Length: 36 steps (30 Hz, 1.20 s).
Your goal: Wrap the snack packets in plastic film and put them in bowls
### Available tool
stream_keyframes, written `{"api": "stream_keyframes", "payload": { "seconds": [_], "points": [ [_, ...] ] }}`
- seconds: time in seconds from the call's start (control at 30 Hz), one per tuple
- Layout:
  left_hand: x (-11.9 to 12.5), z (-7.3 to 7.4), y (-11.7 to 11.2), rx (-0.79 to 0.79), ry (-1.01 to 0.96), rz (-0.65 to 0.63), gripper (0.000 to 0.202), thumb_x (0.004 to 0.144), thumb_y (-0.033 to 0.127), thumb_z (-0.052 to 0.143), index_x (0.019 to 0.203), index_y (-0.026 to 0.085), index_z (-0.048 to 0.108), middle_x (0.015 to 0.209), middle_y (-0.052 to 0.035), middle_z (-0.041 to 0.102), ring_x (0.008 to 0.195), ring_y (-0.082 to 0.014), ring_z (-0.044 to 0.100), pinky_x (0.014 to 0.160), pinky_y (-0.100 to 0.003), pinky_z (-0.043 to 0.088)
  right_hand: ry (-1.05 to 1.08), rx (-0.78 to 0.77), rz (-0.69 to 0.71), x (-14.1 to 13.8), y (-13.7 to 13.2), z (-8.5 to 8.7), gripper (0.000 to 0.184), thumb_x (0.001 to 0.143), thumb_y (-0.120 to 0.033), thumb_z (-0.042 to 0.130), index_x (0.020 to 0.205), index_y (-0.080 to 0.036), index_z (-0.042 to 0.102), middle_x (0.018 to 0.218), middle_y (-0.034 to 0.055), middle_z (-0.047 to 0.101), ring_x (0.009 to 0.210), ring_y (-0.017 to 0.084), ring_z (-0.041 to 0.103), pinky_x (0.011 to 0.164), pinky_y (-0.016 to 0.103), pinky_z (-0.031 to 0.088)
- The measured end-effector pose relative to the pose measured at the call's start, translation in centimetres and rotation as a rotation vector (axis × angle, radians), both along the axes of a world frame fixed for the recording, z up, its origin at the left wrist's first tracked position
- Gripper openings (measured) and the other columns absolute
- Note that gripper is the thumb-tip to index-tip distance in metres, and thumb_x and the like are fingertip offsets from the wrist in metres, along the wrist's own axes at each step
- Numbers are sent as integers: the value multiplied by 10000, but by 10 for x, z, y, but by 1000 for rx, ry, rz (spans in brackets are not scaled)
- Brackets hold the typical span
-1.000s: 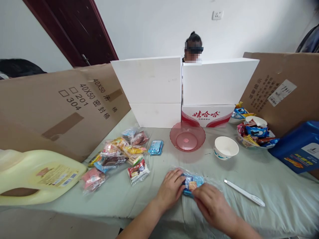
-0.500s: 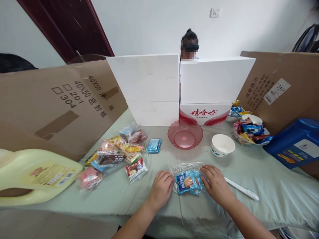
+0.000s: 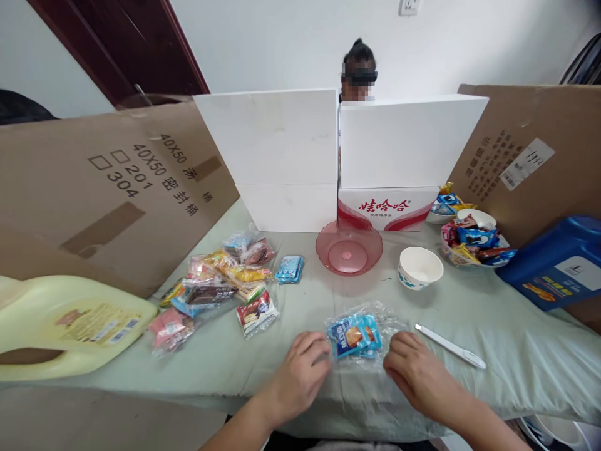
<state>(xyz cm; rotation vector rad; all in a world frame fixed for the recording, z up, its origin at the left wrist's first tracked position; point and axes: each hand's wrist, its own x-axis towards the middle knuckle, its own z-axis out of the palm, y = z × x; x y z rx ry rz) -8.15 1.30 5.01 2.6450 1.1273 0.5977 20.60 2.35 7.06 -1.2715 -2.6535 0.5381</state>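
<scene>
A clear plastic bag (image 3: 389,322) lies flat near the table's front edge. Inside or under its film are several small blue snack packets (image 3: 350,335), overlapping each other. At the bag's left side, my left hand (image 3: 303,366) has its fingers curled and closed on the edge. My right hand (image 3: 417,369) pinches the plastic at the right side, knuckles up. Both sets of fingertips are partly hidden. Right of the bag lies a white slim-handled cutter (image 3: 451,346), not touched by either hand.
A pink plate (image 3: 349,250) and a white bowl (image 3: 419,268) stand behind the bag. Wrapped snacks (image 3: 211,279) and blue packets (image 3: 290,269) lie left. Candy fills a bowl (image 3: 448,254) near a blue jug (image 3: 558,263). A yellow jug (image 3: 75,326), boxes (image 3: 286,207) and a person (image 3: 359,69) are beyond.
My hands have come lower toward the table's front edge, the right one turning more knuckles-up. The packets have shifted slightly within the bag. The whole view has tilted a little downward.
</scene>
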Motion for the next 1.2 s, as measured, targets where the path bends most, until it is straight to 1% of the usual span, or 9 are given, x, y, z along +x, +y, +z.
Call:
{"api": "stream_keyframes", "payload": {
  "seconds": [0.1,0.17,0.33,0.43,0.57,0.73,0.93,1.1,1.2],
  "points": [
    [-1,12,-10,-238,110,-158,127,805,315,687,842,215,617,883,-3,656,923,-209,568,889,-371,422,37,-259,98,3,-12,12,82,831,-263,590,797,-229,657,796,17,653,819,191,581,751,304,385],
    [5,14,-7,-311,149,-120,99,842,305,641,891,221,625,836,0,653,838,-188,586,814,-328,448,73,-349,21,1,-8,14,143,866,-314,550,832,-236,665,817,14,669,788,176,598,706,279,388],
    [35,10,18,-349,242,335,227,936,222,444,1074,208,623,1021,-63,644,873,-210,629,766,-321,478,44,-293,-475,-19,25,-6,317,937,-363,410,1111,-180,602,891,66,702,832,215,646,708,296,404],
    [46,5,29,-380,281,472,349,890,320,555,1214,190,568,1069,-89,627,949,-256,620,823,-363,482,30,-323,-580,-36,36,-22,489,915,-446,441,1275,-122,508,1005,125,703,929,262,655,741,322,423],
    [45,-6,30,-377,201,410,485,832,369,644,1273,197,536,1112,-93,587,1048,-276,562,904,-392,461,212,-356,-661,-56,36,-32,637,809,-458,586,1327,-119,435,1218,156,625,1097,264,605,837,310,439],
    [35,-16,28,-379,44,327,617,749,409,738,1293,227,508,1178,-83,539,1106,-271,516,952,-407,445,416,-401,-598,-61,34,-34,392,723,-257,593,1100,-193,509,949,37,683,869,197,642,764,285,456],
    [30,-24,27,-395,20,366,878,539,492,865,1287,197,512,1168,-100,541,1098,-307,522,951,-439,454,631,-465,-325,-36,62,-8,235,690,-279,593,905,-212,526,801,-18,620,755,165,587,703,287,475],
    [34,-30,23,-344,70,405,891,555,496,851,1314,183,507,1217,-127,535,1132,-328,504,994,-454,428,902,-339,-568,-37,124,19,471,717,-530,604,1034,-194,512,925,55,651,814,211,626,699,342,516],
    [35,-32,20,-354,87,426,922,565,505,841,1349,175,484,1246,-139,528,1149,-337,493,1010,-458,416,897,-257,-650,-46,151,23,517,785,-536,523,1149,-171,482,1049,119,639,879,237,632,744,399,523]
  ]
}}
